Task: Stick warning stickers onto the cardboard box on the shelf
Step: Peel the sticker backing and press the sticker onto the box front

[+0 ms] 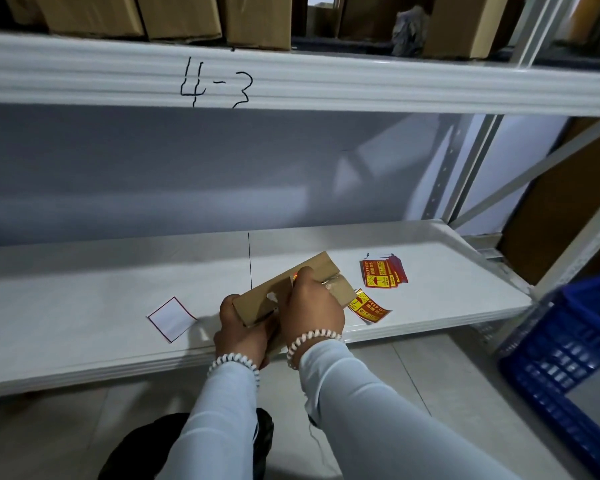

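Lower centre of the frame: cardboard box held tilted above the white shelf. Left hand in a closed grip around its near end; right hand pressing a sticker onto its top. Right of centre: loose sticker, sticker stack. Left: white backing paper.

1 small cardboard box, 1 sticker stack, 1 loose sticker, 1 backing sheet

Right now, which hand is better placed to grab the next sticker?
Right hand: it presses atop the cardboard box, nearest the loose sticker and sticker stack. The left hand grips the box's near end.
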Demonstrator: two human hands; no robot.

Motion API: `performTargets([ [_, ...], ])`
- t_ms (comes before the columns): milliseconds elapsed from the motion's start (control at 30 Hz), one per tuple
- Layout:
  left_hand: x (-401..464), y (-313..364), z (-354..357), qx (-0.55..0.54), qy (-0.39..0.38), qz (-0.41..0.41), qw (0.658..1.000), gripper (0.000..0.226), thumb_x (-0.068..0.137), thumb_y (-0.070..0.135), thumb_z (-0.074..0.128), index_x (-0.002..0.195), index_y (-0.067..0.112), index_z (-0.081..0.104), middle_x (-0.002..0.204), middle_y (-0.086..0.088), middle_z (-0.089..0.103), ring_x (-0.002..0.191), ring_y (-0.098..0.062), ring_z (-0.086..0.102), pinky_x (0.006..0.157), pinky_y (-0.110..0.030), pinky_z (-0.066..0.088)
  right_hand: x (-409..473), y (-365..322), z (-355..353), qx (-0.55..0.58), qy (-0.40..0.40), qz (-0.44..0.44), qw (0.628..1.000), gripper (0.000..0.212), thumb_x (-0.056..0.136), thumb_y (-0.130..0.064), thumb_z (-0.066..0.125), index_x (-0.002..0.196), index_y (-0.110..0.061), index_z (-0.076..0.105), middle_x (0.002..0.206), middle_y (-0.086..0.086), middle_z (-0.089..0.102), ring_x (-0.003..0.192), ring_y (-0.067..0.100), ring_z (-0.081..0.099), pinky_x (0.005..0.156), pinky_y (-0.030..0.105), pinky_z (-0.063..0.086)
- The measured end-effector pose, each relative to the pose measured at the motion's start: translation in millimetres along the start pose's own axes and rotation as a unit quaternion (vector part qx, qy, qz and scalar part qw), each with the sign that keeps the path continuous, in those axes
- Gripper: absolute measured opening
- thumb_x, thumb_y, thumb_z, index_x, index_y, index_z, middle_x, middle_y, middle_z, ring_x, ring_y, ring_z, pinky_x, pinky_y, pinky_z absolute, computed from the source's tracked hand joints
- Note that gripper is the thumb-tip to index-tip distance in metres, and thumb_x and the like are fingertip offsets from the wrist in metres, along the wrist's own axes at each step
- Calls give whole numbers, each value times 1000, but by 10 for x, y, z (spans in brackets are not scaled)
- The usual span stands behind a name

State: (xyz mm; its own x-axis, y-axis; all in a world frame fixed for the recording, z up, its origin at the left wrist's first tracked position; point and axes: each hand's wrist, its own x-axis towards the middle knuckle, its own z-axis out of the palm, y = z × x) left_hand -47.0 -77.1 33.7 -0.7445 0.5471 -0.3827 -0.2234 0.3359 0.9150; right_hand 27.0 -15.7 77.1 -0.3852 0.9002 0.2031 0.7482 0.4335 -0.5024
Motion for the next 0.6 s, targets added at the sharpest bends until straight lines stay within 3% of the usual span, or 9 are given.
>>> performTargets([
  [167,63,-44,24,7,5,6,1000,59,51,53,70,103,52,42,107,-10,63,89,-35,67,77,-53,60,9,11,75,-46,1,-31,998,23,89,-27,49,106,-12,47,92,8,72,82,31,70,71,36,50],
  [267,80,-49,25,9,11,6,1000,44,66,46,73,94,53,40,101,-7,63,84,-33,68,69,-49,62,33,39,100,-66,10,-49,997,26,91,-29,47,110,-11,48,96,9,72,88,31,69,73,35,46],
  [433,92,-82,28,15,11,11,1000,47,73,42,73,94,58,34,100,-5,59,85,-32,66,67,-46,63,10,66,109,-109,-15,-80,991,30,94,-31,42,116,-12,51,106,11,69,103,32,61,84,39,45],
  [600,111,-91,31,38,16,18,999,45,78,39,69,100,56,34,102,-8,59,83,-31,65,66,-42,62,19,58,114,-134,-34,-97,986,30,95,-29,41,117,-12,51,106,10,69,103,32,61,82,41,47],
])
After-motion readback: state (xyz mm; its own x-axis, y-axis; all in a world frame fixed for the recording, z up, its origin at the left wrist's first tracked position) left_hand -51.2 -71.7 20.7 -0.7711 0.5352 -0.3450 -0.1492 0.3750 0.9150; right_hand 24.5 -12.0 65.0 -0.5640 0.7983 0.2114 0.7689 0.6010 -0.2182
